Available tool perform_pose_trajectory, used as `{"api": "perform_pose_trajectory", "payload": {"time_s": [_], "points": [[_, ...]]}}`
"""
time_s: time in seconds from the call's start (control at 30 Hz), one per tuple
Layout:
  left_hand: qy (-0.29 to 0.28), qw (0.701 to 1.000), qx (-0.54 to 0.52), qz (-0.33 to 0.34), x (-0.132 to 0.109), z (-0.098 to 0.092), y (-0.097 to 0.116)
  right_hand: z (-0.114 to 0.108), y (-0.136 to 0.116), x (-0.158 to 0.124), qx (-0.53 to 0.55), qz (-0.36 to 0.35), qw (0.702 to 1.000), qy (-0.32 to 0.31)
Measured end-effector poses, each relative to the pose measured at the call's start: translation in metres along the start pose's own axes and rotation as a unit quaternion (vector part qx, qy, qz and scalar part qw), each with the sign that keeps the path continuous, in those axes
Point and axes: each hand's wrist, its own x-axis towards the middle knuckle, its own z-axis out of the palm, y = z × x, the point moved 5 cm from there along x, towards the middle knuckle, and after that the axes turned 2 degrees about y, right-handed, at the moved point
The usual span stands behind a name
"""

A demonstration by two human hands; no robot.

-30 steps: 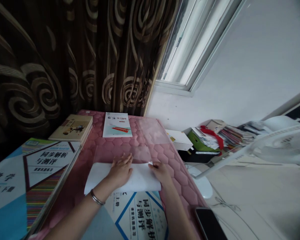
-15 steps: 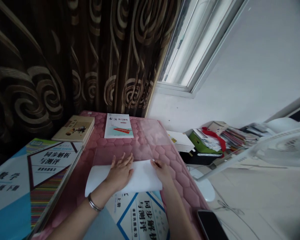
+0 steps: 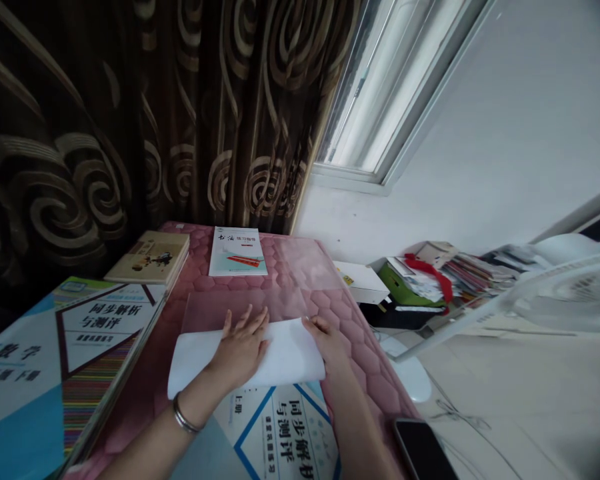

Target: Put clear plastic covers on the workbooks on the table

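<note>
White paper sheet, an oblong, lying flat across the lower edge of a clear plastic film and the top of a white-and-blue workbook. We note the left hand open, palm down on the sheet, fingers spread, a silver bangle on the wrist. The right hand sits on the sheet's right end, fingers slightly bent at its upper edge; we cannot tell whether it pinches the paper or only presses.

Beneath these, a pink quilted pad with hexagon stitching. Also on it: a large blue-and-white workbook with striped edging, far left; a tan paperback; a white calligraphy booklet with a red-and-teal cover. A black smartphone lies just beside the pad, lower right. Beyond: a dark brown swirl-patterned curtain, a white-framed window, a white fan, a stack of papers and a green folder.
</note>
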Motion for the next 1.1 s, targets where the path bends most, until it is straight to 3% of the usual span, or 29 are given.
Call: {"api": "perform_pose_trajectory", "payload": {"time_s": [0.3, 0.43, 0.57, 0.7, 0.8, 0.93, 1.1], "points": [[0.045, 0.999, 0.014, 0.009, -0.009, -0.003, -0.004, 0.001, -0.006, 0.000, 0.030, -0.013, 0.999, -0.006], [0.070, 0.995, 0.013, -0.066, -0.017, 0.000, -0.023, -0.006, -0.007, 0.002, 0.019, -0.030, 0.999, 0.013], [0.149, 0.972, 0.009, -0.183, -0.033, -0.002, -0.060, -0.009, -0.004, 0.004, 0.009, -0.048, 0.998, 0.038], [0.225, 0.931, -0.112, -0.264, -0.051, -0.009, -0.106, -0.008, -0.001, 0.005, 0.048, -0.083, 0.995, 0.041], [0.232, 0.887, -0.275, -0.289, -0.059, -0.012, -0.131, -0.007, 0.000, 0.005, 0.067, -0.096, 0.993, 0.030], [0.251, 0.794, -0.451, -0.322, -0.063, -0.012, -0.143, -0.008, 0.004, 0.005, 0.087, -0.095, 0.991, 0.021], [0.334, 0.691, -0.511, -0.388, -0.066, -0.007, -0.152, -0.010, 0.015, 0.010, 0.115, -0.084, 0.990, 0.013]]}}
